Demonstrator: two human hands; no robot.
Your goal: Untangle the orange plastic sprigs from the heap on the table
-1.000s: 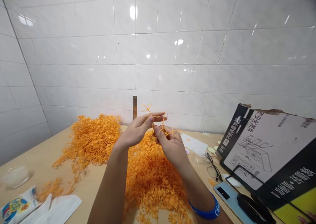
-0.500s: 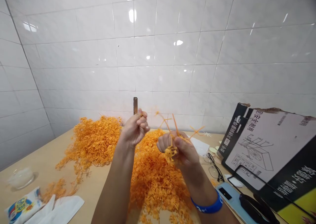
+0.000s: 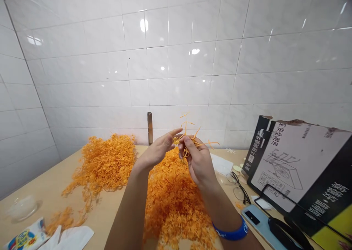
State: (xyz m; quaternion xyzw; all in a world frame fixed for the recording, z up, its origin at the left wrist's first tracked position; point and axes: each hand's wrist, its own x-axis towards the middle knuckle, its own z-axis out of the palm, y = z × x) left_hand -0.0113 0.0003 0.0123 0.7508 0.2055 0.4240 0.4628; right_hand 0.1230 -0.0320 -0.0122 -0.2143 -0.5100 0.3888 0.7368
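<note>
My right hand (image 3: 197,160), with a blue wristband, pinches several thin orange plastic sprigs (image 3: 195,134) between thumb and fingers. Their branched ends stick out above and to the right of the fingers. My left hand (image 3: 158,149) is close on the left, fingers stretched toward the sprigs and thumb apart. A small yellow-orange curled piece (image 3: 176,140) shows between the two hands; whether the left fingertips touch it is unclear. Under both hands spreads a large heap of orange sprigs (image 3: 176,191). A second orange heap (image 3: 108,162) lies to the left.
At right stand a printed cardboard box (image 3: 288,165), eyeglasses (image 3: 240,187) and a light blue phone (image 3: 258,220). White paper (image 3: 221,164) lies behind my right hand. A clear bowl (image 3: 22,207), a packet (image 3: 27,235) and tissue (image 3: 74,237) sit at left. A tiled wall (image 3: 178,92) closes the back.
My left hand has moved right toward the right hand, and its curled fingers have straightened. The right hand has shifted slightly left and turned, still pinching the sprigs.
</note>
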